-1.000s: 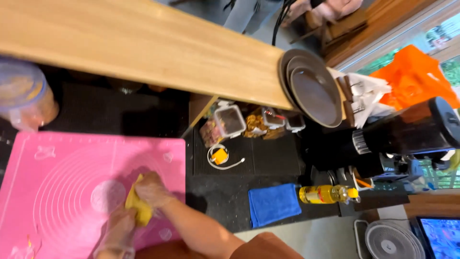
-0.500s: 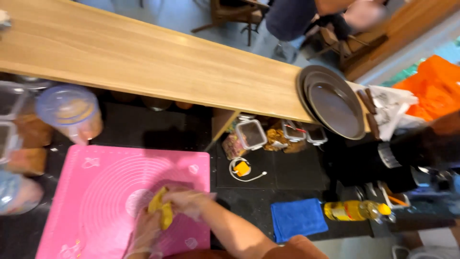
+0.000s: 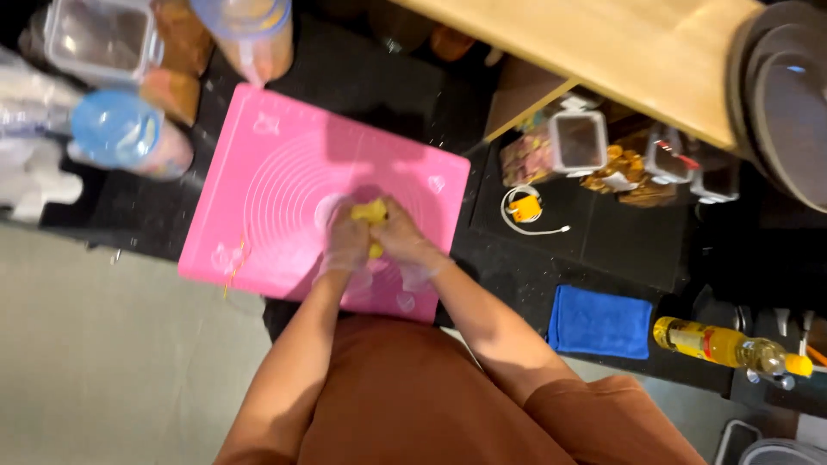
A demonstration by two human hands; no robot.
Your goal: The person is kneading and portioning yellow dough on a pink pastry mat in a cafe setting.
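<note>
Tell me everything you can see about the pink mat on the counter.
The pink mat is a flat, thin rectangular sheet, silicone by the look of it, printed with pale concentric circles and small corner figures. It lies at a slant on the dark counter, its near edge reaching the counter's front. Both gloved hands, left hand and right hand, press a yellow lump of dough over it near its middle. Containers stand just beyond its far edge.
</note>
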